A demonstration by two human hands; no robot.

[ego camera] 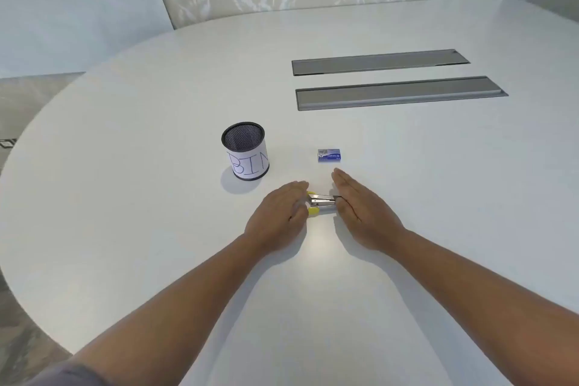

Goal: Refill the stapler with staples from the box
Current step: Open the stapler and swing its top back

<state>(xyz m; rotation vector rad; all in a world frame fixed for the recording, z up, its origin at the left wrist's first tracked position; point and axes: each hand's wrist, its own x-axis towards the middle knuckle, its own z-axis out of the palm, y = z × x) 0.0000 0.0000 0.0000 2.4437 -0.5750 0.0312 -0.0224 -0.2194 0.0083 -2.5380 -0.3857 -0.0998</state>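
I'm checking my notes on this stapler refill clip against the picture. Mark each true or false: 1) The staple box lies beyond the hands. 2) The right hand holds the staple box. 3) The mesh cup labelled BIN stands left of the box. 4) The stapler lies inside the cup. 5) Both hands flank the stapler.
1) True: the box lies on the table, farther off than both hands.
2) False: the right hand is beside the stapler, fingers straight, apart from the box.
3) True: the cup stands upright to its left.
4) False: the stapler lies on the table.
5) True: the left hand is at its other end.
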